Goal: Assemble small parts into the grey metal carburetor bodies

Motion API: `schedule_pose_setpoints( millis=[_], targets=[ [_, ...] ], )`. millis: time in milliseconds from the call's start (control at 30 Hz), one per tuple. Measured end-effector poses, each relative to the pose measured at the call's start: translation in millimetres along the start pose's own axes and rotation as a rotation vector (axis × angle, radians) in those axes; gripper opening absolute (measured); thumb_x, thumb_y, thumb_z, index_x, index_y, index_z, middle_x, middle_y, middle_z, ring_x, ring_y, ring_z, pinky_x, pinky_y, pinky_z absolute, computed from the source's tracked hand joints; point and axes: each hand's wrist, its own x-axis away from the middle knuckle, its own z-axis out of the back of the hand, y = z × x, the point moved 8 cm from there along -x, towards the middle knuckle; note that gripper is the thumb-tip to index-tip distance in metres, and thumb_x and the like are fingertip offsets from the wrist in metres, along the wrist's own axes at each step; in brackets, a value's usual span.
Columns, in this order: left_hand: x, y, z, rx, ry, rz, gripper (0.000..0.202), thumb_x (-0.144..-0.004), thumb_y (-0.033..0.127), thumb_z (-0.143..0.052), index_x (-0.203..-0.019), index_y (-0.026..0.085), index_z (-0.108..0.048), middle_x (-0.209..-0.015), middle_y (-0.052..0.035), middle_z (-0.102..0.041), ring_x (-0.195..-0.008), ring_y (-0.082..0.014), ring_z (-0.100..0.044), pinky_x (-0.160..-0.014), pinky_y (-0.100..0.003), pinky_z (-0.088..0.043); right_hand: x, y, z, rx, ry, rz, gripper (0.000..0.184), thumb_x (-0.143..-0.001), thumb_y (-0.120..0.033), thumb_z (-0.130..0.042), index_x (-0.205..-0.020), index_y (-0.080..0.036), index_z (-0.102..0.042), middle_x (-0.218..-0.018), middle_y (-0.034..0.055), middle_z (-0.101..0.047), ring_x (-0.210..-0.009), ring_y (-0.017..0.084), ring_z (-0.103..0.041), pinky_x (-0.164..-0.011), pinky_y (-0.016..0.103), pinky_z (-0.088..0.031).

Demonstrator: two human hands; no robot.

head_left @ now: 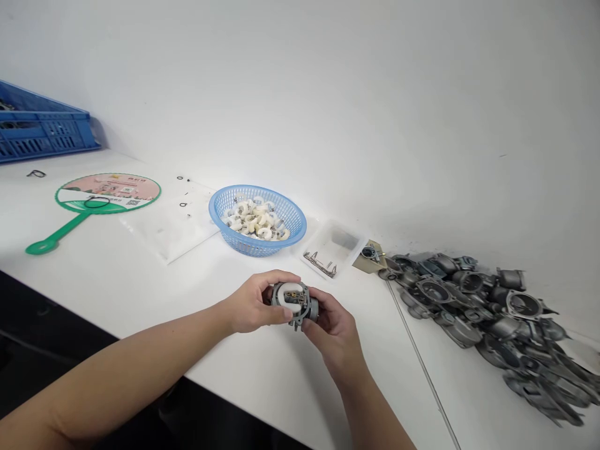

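Between my two hands is a grey metal carburetor body (305,312), held just over the white table. A white C-shaped float (283,296) sits in its upward-facing opening, with small brass parts showing beside it. My left hand (255,303) grips the body from the left, its thumb lying on the float's edge. From the right, my right hand (335,331) wraps round the body, thumb at the near side and fingers behind. The fingers' undersides are hidden by the part.
Beyond my hands stand a blue basket (257,250) of white floats and a clear tray (344,262) of small pins. Carburetor bodies (469,312) are heaped at right, near a small cardboard box (370,265). A green-rimmed fan (60,232), plastic bag (164,240) and blue crate (51,134) lie left.
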Motion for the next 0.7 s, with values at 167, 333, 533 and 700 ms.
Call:
schedule_pose_setpoints(
  millis=[167,333,533,700],
  targets=[
    [-1.1,-5.5,1.3,0.042,-0.012,0.056,0.072,-0.061,0.026,-0.079,-0.124,0.02,-0.043,-0.096,-0.0047,-0.053,-0.074,-0.0129,-0.056,-0.058,-0.023,-0.045,-2.3,-1.4,1.4,0.079,-0.023,-0.046,0.041,-0.068,-0.036,-0.074,-0.104,-0.019,-0.062,-0.09,0.007,-0.064,-0.077,0.019,-0.058,-0.065,0.031,-0.049],
    [-0.3,-17.5,0.0,-0.02,-0.03,0.168,0.086,-0.053,0.017,-0.081,-0.127,0.021,-0.039,-0.105,-0.0071,-0.051,-0.086,-0.0185,-0.057,-0.07,-0.031,-0.049,-2.2,7.8,3.3,0.047,-0.067,-0.195,0.042,-0.064,-0.037,-0.077,-0.097,-0.016,-0.063,-0.072,0.0031,-0.061,-0.059,0.013,-0.052,-0.054,0.027,-0.043],
    [-0.3,-22.0,2.9,-0.27,-0.021,0.181,0.088,-0.057,0.014,-0.071,-0.134,0.02,-0.03,-0.111,-0.0107,-0.053,-0.091,-0.0227,-0.059,-0.072,-0.036,-0.051,-3.0,18.9,4.3,0.017,-0.1,-0.286,0.04,-0.062,-0.034,-0.076,-0.094,-0.015,-0.062,-0.069,0.0024,-0.059,-0.059,0.013,-0.052,-0.055,0.028,-0.043],
    [0.9,-12.8,4.0,-0.734,-0.018,-0.003,0.081,-0.057,0.017,-0.069,-0.132,0.018,-0.037,-0.129,-0.0126,-0.046,-0.116,-0.0296,-0.047,-0.099,-0.045,-0.039,-7.0,32.7,7.0,0.207,-0.096,-0.242,0.025,-0.058,-0.015,-0.066,-0.082,-0.017,-0.059,-0.068,-0.001,-0.058,-0.061,0.013,-0.051,-0.056,0.026,-0.042]
  ],
)
